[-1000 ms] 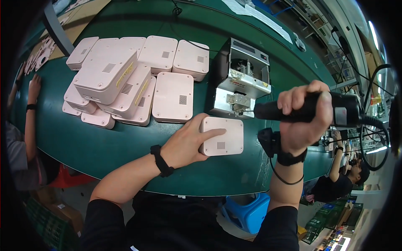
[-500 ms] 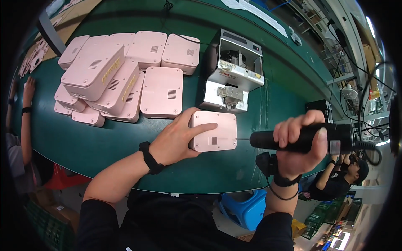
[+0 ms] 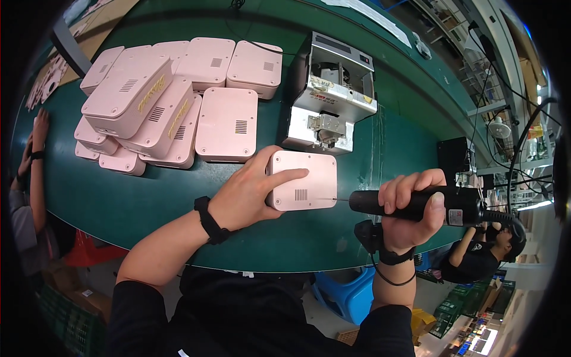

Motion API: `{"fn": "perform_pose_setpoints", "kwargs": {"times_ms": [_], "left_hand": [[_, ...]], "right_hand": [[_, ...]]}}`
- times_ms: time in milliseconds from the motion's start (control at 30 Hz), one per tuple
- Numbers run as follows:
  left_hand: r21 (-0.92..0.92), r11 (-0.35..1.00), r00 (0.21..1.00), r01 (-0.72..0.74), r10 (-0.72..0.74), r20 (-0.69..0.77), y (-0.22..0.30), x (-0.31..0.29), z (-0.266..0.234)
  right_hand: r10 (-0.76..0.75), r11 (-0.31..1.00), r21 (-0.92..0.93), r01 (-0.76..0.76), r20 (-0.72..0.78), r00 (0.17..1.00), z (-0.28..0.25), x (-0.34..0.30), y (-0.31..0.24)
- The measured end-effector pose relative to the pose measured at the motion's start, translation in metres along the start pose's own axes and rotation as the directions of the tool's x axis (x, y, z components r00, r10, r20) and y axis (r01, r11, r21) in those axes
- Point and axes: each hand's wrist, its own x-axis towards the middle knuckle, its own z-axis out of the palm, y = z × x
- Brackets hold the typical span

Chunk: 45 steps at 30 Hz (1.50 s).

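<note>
A pale pink plastic box point(image 3: 318, 172) with rounded corners, corner screw holes and a slotted vent lies on the green worktable. Around its left end my left hand point(image 3: 247, 189) is closed, thumb at the near side, index finger stretched across the top. My right hand point(image 3: 410, 205) grips a black corded electric screwdriver point(image 3: 372, 202), held almost level. Its thin bit points left and reaches the near right corner of the box, by a screw hole. Whether the tip sits inside that hole I cannot tell.
Several similar pink boxes point(image 3: 227, 122) are stacked at the left. A screw feeder machine point(image 3: 329, 98) stands behind the held box. A blue stool point(image 3: 348, 294) is below the table edge. Another person's hands point(image 3: 39, 134) rest at the far left; another person point(image 3: 482, 256) is at the right.
My right hand has brought the screwdriver slightly left and lower, its bit now closer over the box's corner. My left hand keeps its hold on the box. The whole view has shifted a little.
</note>
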Motion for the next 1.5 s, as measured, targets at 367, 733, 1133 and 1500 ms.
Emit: {"fn": "perform_pose_setpoints", "kwargs": {"times_ms": [367,733,1133,1500], "left_hand": [[-0.025,1.0,1.0,-0.017,0.016,-0.018,-0.001,0.0,0.0],[0.003,1.0,1.0,0.009,-0.009,-0.024,-0.005,-0.002,0.001],[-0.007,1.0,1.0,0.022,-0.022,0.016,0.001,-0.002,0.0],[-0.016,1.0,1.0,-0.007,0.007,-0.018,-0.002,-0.004,0.0]], "right_hand": [[0.04,0.999,-0.035,-0.036,0.108,0.993,-0.002,0.002,-0.003],[0.032,0.999,0.012,-0.034,0.186,0.982,-0.003,0.012,0.002],[-0.107,0.994,-0.003,0.107,-0.004,0.994,0.044,0.085,0.011],[0.06,0.991,0.107,-0.077,0.151,0.987,0.045,0.03,-0.022]]}}
